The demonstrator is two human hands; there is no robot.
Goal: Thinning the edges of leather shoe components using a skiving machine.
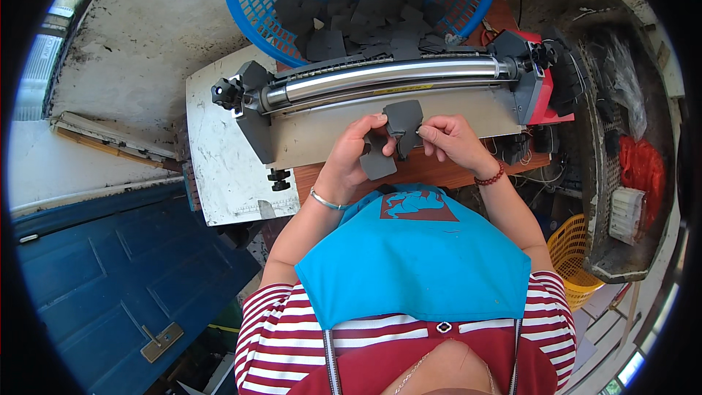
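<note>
Several dark grey foam-like pieces [403, 115] are held in front of my chest, just before the metal feed plate of a roller machine [387, 80]. My left hand [354, 148] grips them, its thumb on the upper piece, while another flat piece [378, 163] hangs below its fingers. My right hand [450, 140] pinches at the right edge of the upper piece with thumb and forefinger. Whatever tiny bit may lie in that pinch is too small to name. Behind the rollers, a blue plastic basket [252, 11] holds a heap of similar grey pieces [365, 18].
The machine rests on a reddish-brown tabletop [322, 179], with a white board [219, 146] to its left. A blue door [110, 278] is at the lower left. To the right are a long trough [621, 263] with plastic bags and a yellow basket [569, 249].
</note>
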